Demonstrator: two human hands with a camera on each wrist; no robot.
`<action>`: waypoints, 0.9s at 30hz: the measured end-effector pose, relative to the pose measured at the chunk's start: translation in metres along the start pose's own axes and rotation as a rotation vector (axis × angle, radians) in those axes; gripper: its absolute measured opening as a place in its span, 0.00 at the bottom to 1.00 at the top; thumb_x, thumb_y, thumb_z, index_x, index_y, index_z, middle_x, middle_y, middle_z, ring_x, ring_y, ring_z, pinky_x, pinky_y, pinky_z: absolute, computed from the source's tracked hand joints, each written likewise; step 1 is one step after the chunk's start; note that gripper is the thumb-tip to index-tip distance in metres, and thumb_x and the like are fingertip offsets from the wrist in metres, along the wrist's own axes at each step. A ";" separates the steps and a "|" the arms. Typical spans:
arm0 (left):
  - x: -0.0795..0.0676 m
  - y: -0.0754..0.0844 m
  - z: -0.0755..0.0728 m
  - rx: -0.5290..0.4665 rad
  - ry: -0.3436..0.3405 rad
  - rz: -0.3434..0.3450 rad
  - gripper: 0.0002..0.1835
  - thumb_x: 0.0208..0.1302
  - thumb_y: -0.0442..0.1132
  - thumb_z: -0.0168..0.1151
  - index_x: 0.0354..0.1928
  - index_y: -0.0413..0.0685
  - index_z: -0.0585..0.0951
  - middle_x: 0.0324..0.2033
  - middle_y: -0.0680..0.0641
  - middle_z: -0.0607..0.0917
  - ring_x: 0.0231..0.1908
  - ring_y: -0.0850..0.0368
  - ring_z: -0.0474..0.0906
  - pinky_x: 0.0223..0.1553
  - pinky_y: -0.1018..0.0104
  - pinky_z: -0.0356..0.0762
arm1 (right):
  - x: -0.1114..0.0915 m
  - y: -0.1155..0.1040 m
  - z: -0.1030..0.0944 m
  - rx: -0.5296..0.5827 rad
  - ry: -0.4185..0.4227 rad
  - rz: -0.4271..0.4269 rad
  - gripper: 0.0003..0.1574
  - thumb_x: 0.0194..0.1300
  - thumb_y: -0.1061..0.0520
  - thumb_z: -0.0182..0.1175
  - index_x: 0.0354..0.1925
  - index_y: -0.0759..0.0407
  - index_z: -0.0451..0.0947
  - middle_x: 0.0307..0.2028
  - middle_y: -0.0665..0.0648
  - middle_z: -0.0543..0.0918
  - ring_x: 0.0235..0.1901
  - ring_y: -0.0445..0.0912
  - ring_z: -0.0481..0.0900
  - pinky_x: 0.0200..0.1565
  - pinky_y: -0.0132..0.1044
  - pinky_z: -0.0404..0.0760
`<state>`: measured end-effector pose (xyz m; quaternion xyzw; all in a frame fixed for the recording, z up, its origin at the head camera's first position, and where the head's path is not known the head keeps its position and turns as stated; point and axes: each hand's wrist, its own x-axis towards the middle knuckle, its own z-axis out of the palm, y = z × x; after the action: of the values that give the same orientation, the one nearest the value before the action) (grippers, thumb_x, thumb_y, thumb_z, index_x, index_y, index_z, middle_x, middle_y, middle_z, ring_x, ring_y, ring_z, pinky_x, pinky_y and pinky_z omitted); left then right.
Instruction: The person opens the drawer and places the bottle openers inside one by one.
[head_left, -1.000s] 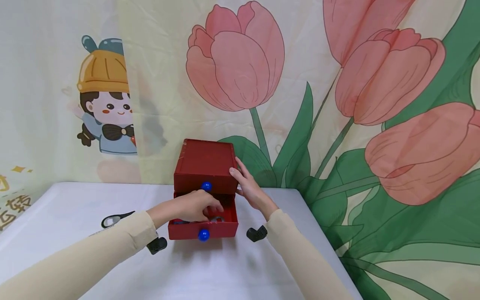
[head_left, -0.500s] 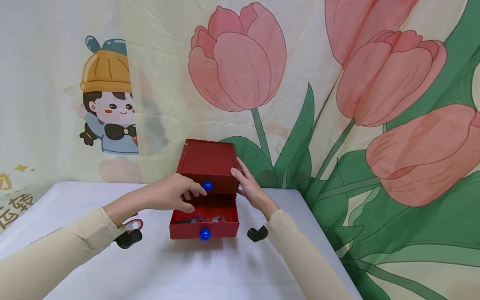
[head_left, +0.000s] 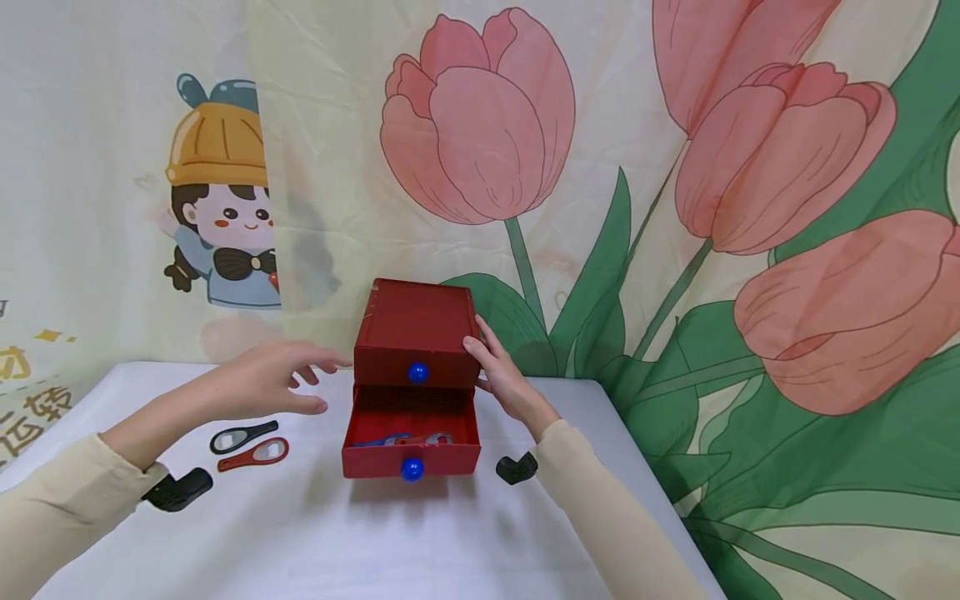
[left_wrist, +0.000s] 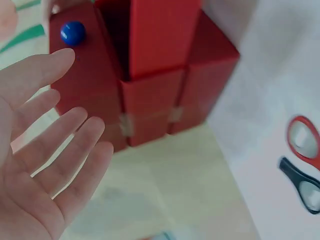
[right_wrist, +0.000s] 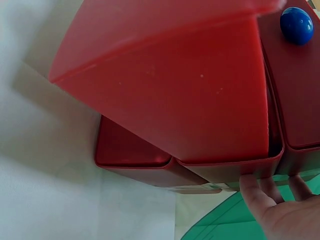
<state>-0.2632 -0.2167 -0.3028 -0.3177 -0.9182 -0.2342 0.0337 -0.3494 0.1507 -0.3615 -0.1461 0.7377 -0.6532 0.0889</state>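
A red drawer cabinet (head_left: 420, 321) stands at the back of the table, with its drawer below the top one (head_left: 412, 458) pulled out. In that drawer lie a blue-handled item (head_left: 384, 440) and a red item with metal (head_left: 437, 438), partly hidden by its front. My left hand (head_left: 262, 379) hovers left of the cabinet, fingers spread and holding nothing. My right hand (head_left: 506, 379) rests its fingers along the cabinet's right side; the right wrist view shows fingertips (right_wrist: 252, 187) touching it. Below my left hand lie a black bottle opener (head_left: 243, 435) and a red bottle opener (head_left: 255, 455).
Blue round knobs (head_left: 417, 372) stick out from the drawer fronts. White cloth (head_left: 315, 542) covers the table. Behind it hangs a printed curtain (head_left: 480, 150) with tulips and a cartoon figure, close to the cabinet's back.
My left hand has come up out of the drawer and moved left, its fingers spreading. Both bottle openers on the table now show fully. My right hand stays at the cabinet's side.
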 end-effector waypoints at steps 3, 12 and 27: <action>-0.007 -0.016 0.002 0.009 0.022 -0.027 0.35 0.58 0.46 0.82 0.69 0.52 0.81 0.55 0.47 0.87 0.47 0.54 0.86 0.44 0.54 0.90 | 0.000 0.000 0.000 0.000 0.001 0.000 0.49 0.80 0.36 0.53 0.86 0.30 0.39 0.83 0.56 0.52 0.80 0.60 0.57 0.74 0.68 0.65; -0.026 -0.068 0.016 0.003 0.065 -0.086 0.36 0.56 0.46 0.84 0.67 0.49 0.82 0.57 0.43 0.86 0.47 0.51 0.86 0.44 0.47 0.90 | 0.000 0.000 0.001 -0.015 0.001 0.004 0.50 0.79 0.34 0.53 0.86 0.30 0.38 0.84 0.55 0.52 0.80 0.60 0.56 0.74 0.68 0.64; -0.052 -0.123 0.053 0.004 -0.087 -0.262 0.40 0.55 0.49 0.83 0.68 0.46 0.79 0.57 0.35 0.84 0.50 0.42 0.84 0.41 0.50 0.88 | 0.000 -0.002 0.001 -0.005 0.001 0.010 0.50 0.79 0.34 0.53 0.86 0.29 0.39 0.84 0.54 0.51 0.80 0.59 0.56 0.75 0.68 0.64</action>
<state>-0.2913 -0.3069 -0.4116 -0.2050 -0.9528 -0.2208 -0.0364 -0.3484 0.1495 -0.3601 -0.1424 0.7402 -0.6507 0.0915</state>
